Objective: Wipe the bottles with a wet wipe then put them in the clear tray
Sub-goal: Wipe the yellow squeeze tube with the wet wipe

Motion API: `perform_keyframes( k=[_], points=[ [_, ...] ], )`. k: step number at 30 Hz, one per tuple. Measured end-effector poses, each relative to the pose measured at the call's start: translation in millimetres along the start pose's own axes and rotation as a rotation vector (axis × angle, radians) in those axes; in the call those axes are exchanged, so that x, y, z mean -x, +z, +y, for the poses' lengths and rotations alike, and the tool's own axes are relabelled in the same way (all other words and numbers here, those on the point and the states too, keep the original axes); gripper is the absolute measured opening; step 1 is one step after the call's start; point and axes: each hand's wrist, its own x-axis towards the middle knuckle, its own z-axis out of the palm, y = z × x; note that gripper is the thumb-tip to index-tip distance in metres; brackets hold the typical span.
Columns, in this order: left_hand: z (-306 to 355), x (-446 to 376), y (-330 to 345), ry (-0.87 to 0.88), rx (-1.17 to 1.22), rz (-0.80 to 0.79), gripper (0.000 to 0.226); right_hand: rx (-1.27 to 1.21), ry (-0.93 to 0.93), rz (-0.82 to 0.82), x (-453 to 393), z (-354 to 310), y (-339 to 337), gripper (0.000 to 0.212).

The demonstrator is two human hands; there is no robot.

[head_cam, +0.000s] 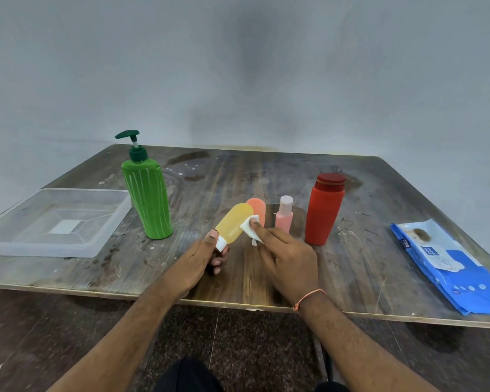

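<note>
Two hands: both busy over the desk (351, 278).
Right fingers (256, 225): I've got them pinching a white wet wipe (248, 227) against the yellow bottle (234, 222).
Left hand (203, 257): closed around that bottle's white cap end, bottle tilted up and away.
Right hand (289, 261): just beside it.
Behind: orange bottle (259, 210), pink bottle (284, 216), red bottle (324, 210), green pump bottle (147, 199) upright.
Far left: clear tray (20, 244), no bottles inside.
Far right: blue wipes pack (447, 267).

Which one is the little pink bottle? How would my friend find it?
Look at the wooden table and find the tall red bottle on the right side. The little pink bottle stands upright just left of it, behind the right hand. It is the smallest one standing, with a pale round cap.
</note>
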Motion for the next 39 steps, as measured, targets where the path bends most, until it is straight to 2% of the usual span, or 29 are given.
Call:
perform_keyframes(
  k=[6, 8, 12, 17, 22, 24, 29, 34, 36, 39],
  points=[
    [0, 1, 1, -0.004, -0.11, -0.003, 0.061, -0.096, -0.165, -0.07, 3, -2, 2, 0.048],
    [-1, 0, 1, 0.002, -0.136, -0.002, 0.061, -0.112, -0.166, -0.085, 3, -2, 3, 0.047],
    [-2, 2, 2, 0.045, -0.2, -0.018, 0.07, -0.059, -0.071, -0.033, 0, 0, 0, 0.049],
    [-3, 3, 4, 0.074, -0.29, -0.022, 0.096, 0.013, 0.063, -0.028, -1, -1, 0, 0.051],
    [-9, 2, 5, 0.103, -0.376, 0.007, 0.075, 0.035, 0.191, -0.047, -4, 0, -2, 0.05],
    [-12, 1, 5, 0.126, -0.423, 0.011, 0.074, 0.009, 0.199, -0.069, -5, -1, -2, 0.052],
    [-16, -1, 3, 0.133, -0.497, 0.019, 0.061, 0.001, 0.1, -0.092, -4, -4, -3, 0.054],
    [-21, -4, 2, 0.145, -0.491, 0.035, 0.053, -0.061, -0.122, -0.149, 1, -8, -3, 0.058],
    [-24, -5, 1, 0.133, -0.48, 0.039, 0.054, -0.042, -0.129, -0.149, 2, -9, -3, 0.056],
    [-25, -5, 1, 0.134, -0.535, 0.037, 0.058, 0.019, -0.033, -0.11, 0, -9, -4, 0.054]
  ],
)
